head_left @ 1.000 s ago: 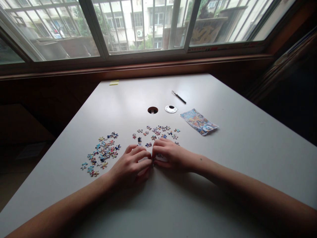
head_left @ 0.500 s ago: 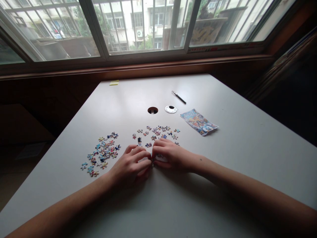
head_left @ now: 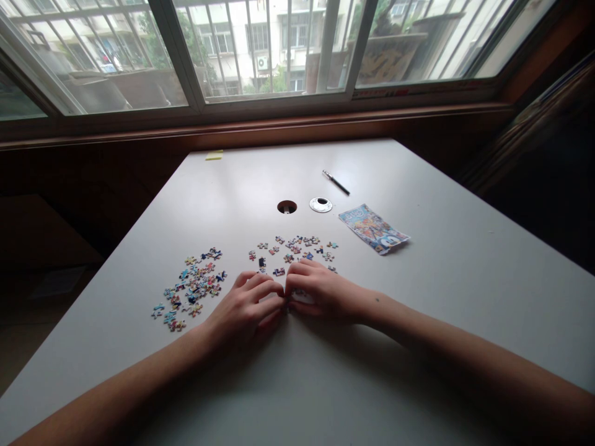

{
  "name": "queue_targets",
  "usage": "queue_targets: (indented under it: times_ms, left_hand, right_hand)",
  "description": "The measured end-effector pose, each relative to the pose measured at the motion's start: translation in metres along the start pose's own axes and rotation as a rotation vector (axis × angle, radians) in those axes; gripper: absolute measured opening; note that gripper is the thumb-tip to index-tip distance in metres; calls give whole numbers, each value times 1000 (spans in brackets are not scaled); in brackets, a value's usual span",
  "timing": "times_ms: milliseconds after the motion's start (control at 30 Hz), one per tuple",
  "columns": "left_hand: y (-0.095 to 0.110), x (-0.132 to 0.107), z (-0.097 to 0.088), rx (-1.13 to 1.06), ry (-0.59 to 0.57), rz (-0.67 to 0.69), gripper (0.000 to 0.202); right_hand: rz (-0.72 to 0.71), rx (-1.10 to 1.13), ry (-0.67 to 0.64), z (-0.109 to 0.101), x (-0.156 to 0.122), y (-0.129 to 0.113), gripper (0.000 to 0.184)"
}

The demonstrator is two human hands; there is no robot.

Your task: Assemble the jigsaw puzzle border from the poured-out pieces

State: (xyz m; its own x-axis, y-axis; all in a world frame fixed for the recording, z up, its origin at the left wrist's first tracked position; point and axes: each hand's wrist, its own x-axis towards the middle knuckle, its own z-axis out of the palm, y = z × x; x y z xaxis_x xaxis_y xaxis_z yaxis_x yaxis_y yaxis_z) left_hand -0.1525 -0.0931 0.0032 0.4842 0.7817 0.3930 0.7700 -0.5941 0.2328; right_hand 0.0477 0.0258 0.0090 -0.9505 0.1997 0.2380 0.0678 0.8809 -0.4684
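Single head cam sits above the 6 o'clock edge of the table point(head_left: 418, 322), faces forward and down toward the window point(head_left: 260, 49) at 12 o'clock, close in: left hand point(head_left: 244, 313) and right hand point(head_left: 320, 291) mid-frame, forearms point(head_left: 116, 390) cut off at 7 and 5 o'clock.

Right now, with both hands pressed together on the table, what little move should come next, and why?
Probably ease the left hand and right hand apart slightly to check the join: they meet fingertip to fingertip over pale pieces they mostly hide, so the fit cannot be seen.
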Motion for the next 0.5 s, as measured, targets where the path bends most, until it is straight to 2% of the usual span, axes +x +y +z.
queue_targets:
  times_ms: [500]
  left_hand:
    - [-1,0,1,13,-11,-3,14]
  right_hand:
    - [-24,-22,3,1,-1,2,8]
